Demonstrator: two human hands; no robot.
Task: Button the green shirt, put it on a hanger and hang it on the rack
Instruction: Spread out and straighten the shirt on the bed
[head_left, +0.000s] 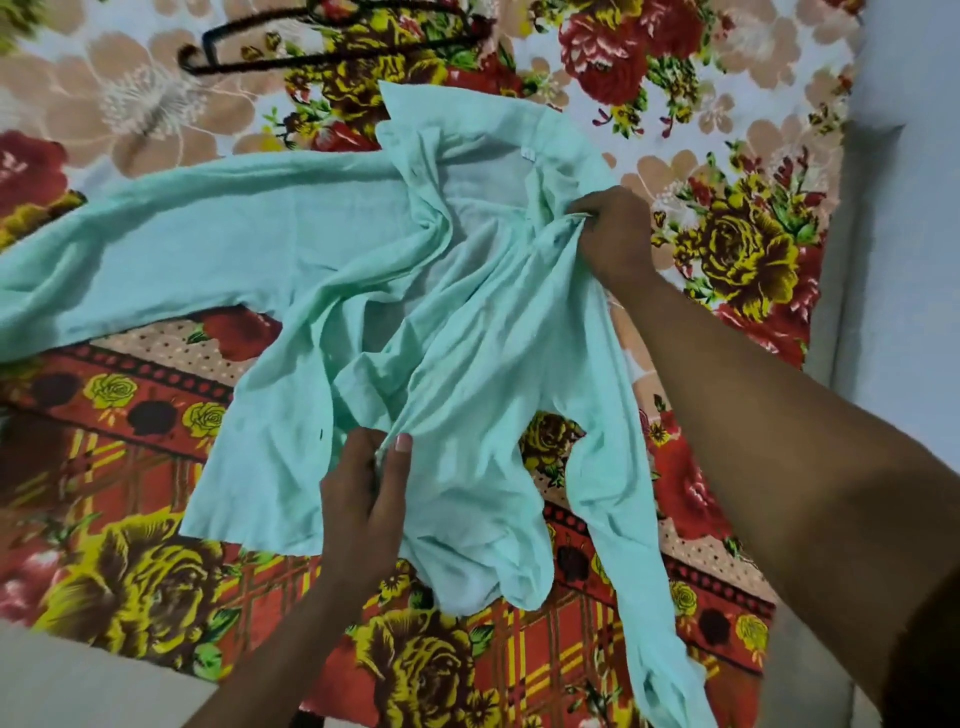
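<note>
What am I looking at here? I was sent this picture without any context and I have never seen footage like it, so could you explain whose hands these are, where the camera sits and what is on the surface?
There is no machine here. A person wears a camera on the head, so this single picture looks forward and down at that person's own two bare hands. A pale green shirt lies crumpled and open on a flower-patterned bedsheet. The left hand pinches the shirt's front edge low down, and the right hand grips the fabric near the collar. A dark hanger lies on the sheet beyond the shirt, untouched. No rack is visible.
</note>
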